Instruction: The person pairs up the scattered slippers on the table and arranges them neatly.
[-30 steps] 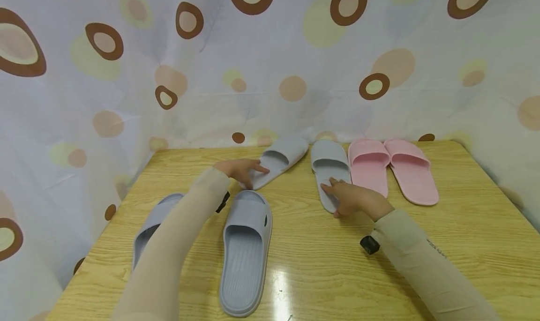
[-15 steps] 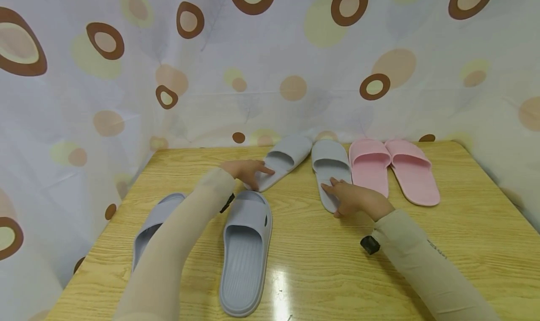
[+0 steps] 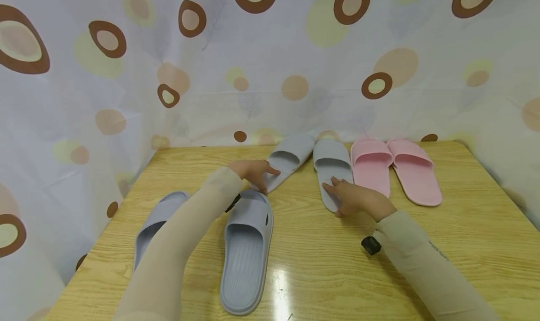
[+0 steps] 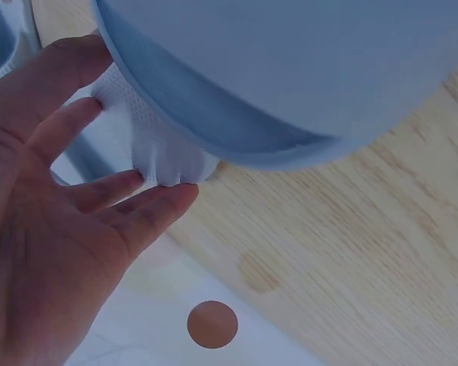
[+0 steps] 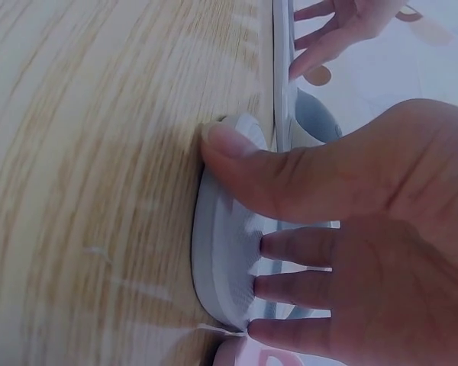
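Observation:
My left hand (image 3: 255,173) grips the heel of a pale grey slipper (image 3: 296,146), which lies aslant by the curtain with its toe pointing back right. In the left wrist view, thumb and fingertips meet the edges of that heel, beneath the big pale strap (image 4: 290,69). The matching grey slipper (image 3: 332,148) points straight back, its toe close beside the first one's. My right hand (image 3: 356,199) holds its heel, with the thumb (image 5: 237,149) on the rim and the fingertips on the textured insole. Part of this heel is hidden by the hand.
Two pink slippers (image 3: 417,180) stand to the right, right up against the grey one. A larger bluish-grey slide (image 3: 242,265) lies in front; its mate (image 3: 162,213) is partly covered by my left sleeve (image 3: 181,232). A dotted curtain (image 3: 270,110) borders the wooden table (image 3: 312,255).
My left hand has shifted the slanted grey slipper a little to the right, bringing its toe up to the other grey slipper. The right hand has stayed in place on its slipper.

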The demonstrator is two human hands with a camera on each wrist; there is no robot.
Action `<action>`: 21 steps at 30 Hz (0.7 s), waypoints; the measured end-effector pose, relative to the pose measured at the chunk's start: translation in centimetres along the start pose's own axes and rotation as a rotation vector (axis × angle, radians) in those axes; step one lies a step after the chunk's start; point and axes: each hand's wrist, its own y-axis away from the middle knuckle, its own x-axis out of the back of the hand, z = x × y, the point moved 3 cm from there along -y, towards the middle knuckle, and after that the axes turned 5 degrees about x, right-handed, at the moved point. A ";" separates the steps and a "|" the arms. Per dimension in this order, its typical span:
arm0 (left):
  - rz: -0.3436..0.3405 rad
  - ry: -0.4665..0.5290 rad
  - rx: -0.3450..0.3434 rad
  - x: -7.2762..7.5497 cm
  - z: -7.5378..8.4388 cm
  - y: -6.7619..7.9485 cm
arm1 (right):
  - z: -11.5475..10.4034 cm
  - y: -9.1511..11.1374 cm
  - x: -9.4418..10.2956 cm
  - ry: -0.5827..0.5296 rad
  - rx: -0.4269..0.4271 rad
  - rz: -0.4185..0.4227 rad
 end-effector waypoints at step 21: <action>-0.042 -0.023 -0.022 0.1 2.0 -0.3 | -0.1 0.0 -0.2 -0.018 -0.006 -0.001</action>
